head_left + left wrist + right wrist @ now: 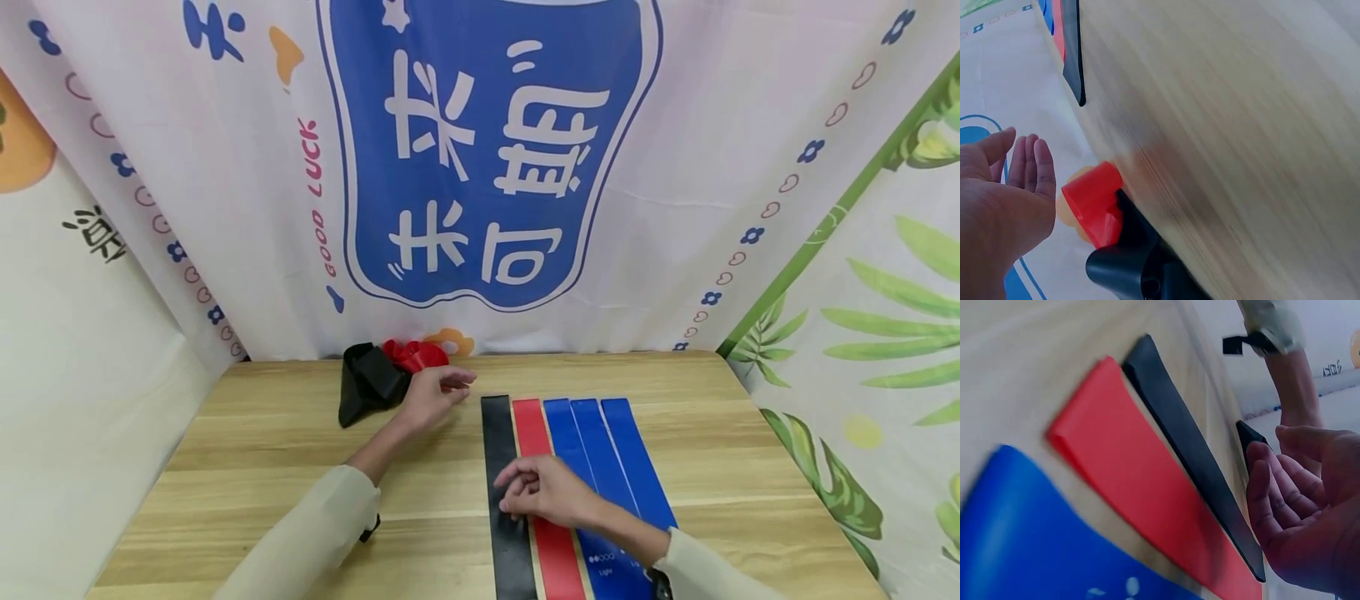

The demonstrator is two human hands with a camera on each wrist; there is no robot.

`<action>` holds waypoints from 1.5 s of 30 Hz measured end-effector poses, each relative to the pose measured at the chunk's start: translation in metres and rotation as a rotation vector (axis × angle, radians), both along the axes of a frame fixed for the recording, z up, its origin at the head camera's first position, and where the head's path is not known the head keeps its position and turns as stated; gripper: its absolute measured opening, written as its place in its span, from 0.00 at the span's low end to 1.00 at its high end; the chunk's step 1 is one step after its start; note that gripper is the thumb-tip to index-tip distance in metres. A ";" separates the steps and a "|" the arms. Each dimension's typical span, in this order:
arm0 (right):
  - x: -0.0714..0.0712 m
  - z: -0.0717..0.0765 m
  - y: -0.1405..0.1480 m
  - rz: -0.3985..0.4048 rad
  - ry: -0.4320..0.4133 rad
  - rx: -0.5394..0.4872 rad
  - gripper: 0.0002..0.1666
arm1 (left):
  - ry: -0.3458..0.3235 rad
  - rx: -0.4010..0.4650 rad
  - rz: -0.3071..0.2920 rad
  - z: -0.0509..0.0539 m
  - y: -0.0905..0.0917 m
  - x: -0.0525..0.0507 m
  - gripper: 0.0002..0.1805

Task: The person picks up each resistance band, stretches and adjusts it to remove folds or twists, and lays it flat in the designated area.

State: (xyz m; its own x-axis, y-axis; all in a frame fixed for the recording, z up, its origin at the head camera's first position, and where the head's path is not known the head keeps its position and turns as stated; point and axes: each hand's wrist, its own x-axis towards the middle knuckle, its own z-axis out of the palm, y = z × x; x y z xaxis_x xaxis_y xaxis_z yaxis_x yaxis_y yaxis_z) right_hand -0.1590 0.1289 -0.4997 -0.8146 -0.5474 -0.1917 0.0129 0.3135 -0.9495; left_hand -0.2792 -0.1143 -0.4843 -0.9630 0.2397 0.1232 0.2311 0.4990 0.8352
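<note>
"What did the person wear on the arms?"

"Long sleeves in a pale cream, close to beige. The left sleeve (303, 537) looked loose and plain, in one colour, with soft creases towards the cuff."

"And the right sleeve (708, 571)?"

"Same pale cloth, though only a short length of it showed. Both cuffs ended short of the wrist, and both the left grip (433, 402) and the right grip (551, 493) were bare."

"Anything dark on them?"

"Yes, a small black strap (370, 528) stuck out by the left cuff. From the right wrist it looked flat, with a squared end. A black band (660, 585) sat at the right cuff, its details too small to tell."
</note>
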 end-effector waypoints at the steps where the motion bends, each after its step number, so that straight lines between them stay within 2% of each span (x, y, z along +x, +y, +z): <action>1: -0.004 0.000 -0.001 -0.010 0.021 -0.001 0.14 | 0.012 -0.003 0.007 0.000 -0.003 0.001 0.15; 6: -0.021 -0.005 -0.006 -0.051 0.109 -0.022 0.17 | 0.068 -0.008 0.035 0.002 -0.015 0.002 0.15; 11: -0.038 -0.010 -0.012 -0.113 0.211 -0.007 0.19 | 0.061 0.000 0.046 0.005 -0.029 0.002 0.15; 15: -0.052 -0.011 -0.019 -0.159 0.255 -0.007 0.20 | 0.045 0.016 0.064 0.008 -0.041 0.000 0.16; 20: -0.069 -0.015 -0.026 -0.211 0.271 -0.026 0.22 | 0.050 0.030 0.110 0.009 -0.054 -0.005 0.19; 26: -0.087 -0.020 -0.037 -0.283 0.274 -0.051 0.24 | 0.114 0.062 0.167 0.004 -0.065 -0.014 0.22; 33: -0.099 -0.021 -0.054 -0.321 0.264 -0.075 0.26 | 0.194 0.005 0.233 -0.002 -0.081 -0.031 0.21; 37: -0.106 -0.023 -0.063 -0.337 0.274 -0.090 0.28 | 0.197 -0.024 0.237 -0.003 -0.088 -0.039 0.20; 45: -0.116 -0.028 -0.080 -0.370 0.205 -0.162 0.33 | 0.141 -0.081 0.188 0.000 -0.089 -0.047 0.22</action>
State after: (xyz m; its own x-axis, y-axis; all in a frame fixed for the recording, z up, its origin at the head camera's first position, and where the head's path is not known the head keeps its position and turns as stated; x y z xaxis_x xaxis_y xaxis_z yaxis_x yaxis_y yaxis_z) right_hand -0.2746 0.0494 -0.5273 -0.9732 -0.2222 0.0585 -0.0978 0.1699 -0.9806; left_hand -0.3263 -0.2036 -0.4844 -0.9662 0.0722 0.2473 0.2392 0.6082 0.7569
